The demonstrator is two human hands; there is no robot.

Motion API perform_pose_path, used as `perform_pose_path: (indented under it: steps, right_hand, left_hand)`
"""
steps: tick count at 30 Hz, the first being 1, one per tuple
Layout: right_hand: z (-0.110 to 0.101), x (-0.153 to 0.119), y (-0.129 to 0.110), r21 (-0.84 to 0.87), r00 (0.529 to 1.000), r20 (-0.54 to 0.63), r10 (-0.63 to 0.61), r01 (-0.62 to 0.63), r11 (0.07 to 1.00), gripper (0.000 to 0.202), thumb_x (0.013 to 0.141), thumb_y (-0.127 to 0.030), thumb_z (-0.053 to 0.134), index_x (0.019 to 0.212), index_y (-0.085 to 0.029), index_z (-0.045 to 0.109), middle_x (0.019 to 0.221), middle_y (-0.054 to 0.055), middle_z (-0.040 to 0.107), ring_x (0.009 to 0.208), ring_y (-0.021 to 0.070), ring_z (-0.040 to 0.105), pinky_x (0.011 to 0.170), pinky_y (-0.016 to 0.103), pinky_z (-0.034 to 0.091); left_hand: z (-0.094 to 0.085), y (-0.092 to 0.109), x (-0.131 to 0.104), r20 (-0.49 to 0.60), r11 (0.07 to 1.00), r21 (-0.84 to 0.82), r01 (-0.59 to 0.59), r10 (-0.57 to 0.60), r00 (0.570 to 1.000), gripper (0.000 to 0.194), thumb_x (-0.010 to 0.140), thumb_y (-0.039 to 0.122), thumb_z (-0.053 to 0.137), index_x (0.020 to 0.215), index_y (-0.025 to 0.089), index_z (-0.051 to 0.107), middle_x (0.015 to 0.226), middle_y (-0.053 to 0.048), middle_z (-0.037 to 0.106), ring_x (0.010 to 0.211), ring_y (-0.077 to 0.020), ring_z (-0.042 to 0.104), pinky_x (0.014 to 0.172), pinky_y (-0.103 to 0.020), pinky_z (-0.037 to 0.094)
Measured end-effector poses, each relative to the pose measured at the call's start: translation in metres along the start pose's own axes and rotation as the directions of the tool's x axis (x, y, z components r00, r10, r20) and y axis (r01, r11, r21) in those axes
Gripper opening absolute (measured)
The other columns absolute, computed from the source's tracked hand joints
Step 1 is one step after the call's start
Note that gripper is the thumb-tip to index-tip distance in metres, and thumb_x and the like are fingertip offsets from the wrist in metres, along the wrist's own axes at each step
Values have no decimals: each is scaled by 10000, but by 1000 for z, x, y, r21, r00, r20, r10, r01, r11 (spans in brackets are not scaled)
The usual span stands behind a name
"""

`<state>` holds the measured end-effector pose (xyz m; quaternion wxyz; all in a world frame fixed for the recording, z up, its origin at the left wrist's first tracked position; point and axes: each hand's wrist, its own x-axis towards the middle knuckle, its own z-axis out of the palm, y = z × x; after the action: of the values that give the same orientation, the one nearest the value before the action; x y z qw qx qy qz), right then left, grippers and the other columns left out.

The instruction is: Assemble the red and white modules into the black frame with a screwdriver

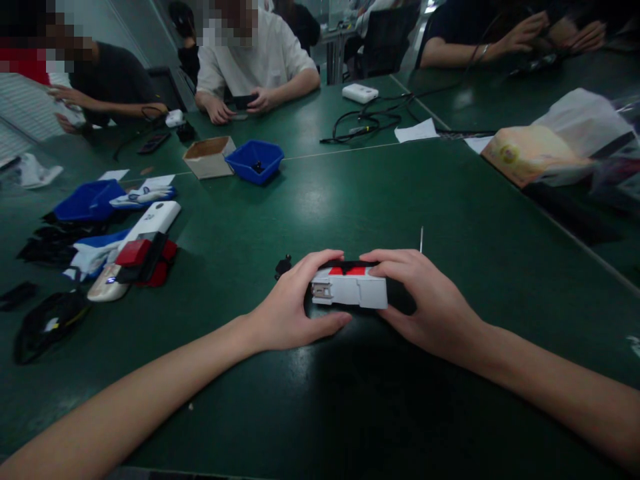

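Both hands grip a small white block-shaped device point(350, 290) with a red and black top, just above the green table point(350, 200). My left hand point(295, 303) wraps its left end, thumb underneath, where a metal port shows. My right hand point(425, 300) covers the right end, fingers over the top. A small black part point(283, 267) lies on the table just left of my left hand. A thin metal pin point(421, 239) lies beyond my right hand.
At left lie a long white device with red and black pieces point(137, 257), blue-white gloves point(143, 195) and black parts. A cardboard box point(209, 157) and blue tray point(255, 160) sit further back. Cables point(365, 120), papers and a bagged package point(535, 153) lie at right. Other people sit around the table.
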<state>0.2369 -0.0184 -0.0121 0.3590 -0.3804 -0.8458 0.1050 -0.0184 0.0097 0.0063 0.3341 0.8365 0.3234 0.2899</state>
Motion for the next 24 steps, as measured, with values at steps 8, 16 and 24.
perform_pose_path:
  steps: [8, 16, 24]
  right_hand:
    - [0, 1, -3, -66, 988, -13, -154, 153, 986, 419, 884, -33, 567, 1254, -230, 557, 1299, 147, 679, 1176, 297, 670, 949, 488, 589]
    - [-3, 0, -9, -104, 968, -32, -247, 243, 964, 488, 954, -75, 558, 1403, -266, 534, 1311, 125, 683, 1182, 262, 689, 968, 412, 616]
    - [-5, 4, -12, -183, 938, -85, -337, 318, 930, 425, 969, -91, 554, 1368, -240, 556, 1270, 122, 710, 1150, 231, 710, 920, 358, 642]
  left_hand:
    - [0, 0, 4, -18, 999, 8, 37, -37, 999, 567, 874, 379, 746, 1373, 205, 540, 1306, -132, 677, 1161, -288, 675, 1035, -451, 548]
    - [-3, -2, 2, 36, 999, -43, -3, 5, 999, 680, 816, 400, 832, 1404, 219, 542, 1353, -128, 683, 1186, -287, 691, 1056, -444, 552]
    - [-2, -3, 3, 54, 979, -33, -203, 204, 977, 649, 847, 329, 812, 1430, 247, 538, 1335, -132, 650, 1234, -285, 641, 1067, -449, 535]
